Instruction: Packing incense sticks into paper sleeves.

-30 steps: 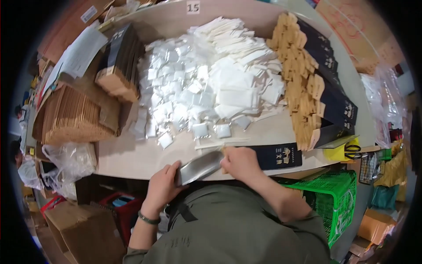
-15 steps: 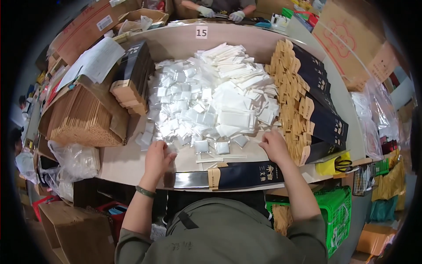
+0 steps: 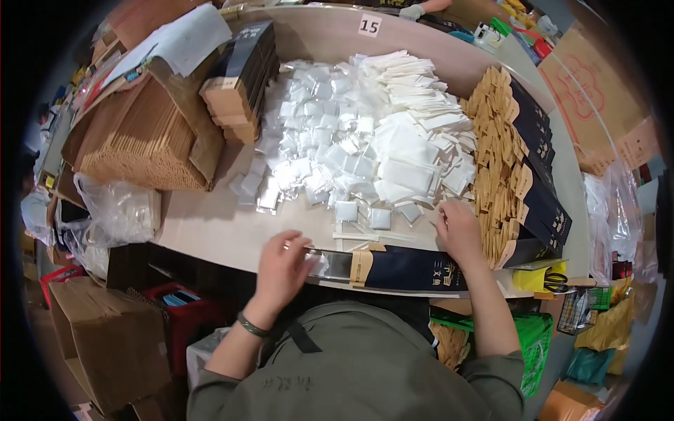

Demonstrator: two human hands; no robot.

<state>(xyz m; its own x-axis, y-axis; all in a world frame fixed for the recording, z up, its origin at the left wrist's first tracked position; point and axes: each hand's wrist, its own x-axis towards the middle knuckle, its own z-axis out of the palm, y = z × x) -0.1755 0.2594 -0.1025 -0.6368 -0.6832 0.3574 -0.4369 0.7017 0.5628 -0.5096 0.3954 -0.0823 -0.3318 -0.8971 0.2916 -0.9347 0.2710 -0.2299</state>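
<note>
A long dark blue box (image 3: 414, 270) with a tan band and a clear window end lies along the table's front edge. My left hand (image 3: 281, 265) grips its open left end. My right hand (image 3: 458, 230) lies just behind the box, palm down, with bent fingertips touching the near edge of a big heap of white packets (image 3: 365, 140). Whether it pinches a packet is hidden. A few small square packets (image 3: 380, 218) and thin white strips (image 3: 365, 237) lie loose between my hands.
A row of flat dark blue and tan boxes (image 3: 519, 168) stands at the right. A stack of the same boxes (image 3: 239, 77) and bundles of brown card sleeves (image 3: 140, 140) are on the left. Yellow scissors (image 3: 551, 279) lie at the right edge. Cardboard cartons (image 3: 105, 337) stand on the floor.
One second ago both hands held the box close to my body. It now lies on the table edge. My left hand came back from the packets to the box's left end.
</note>
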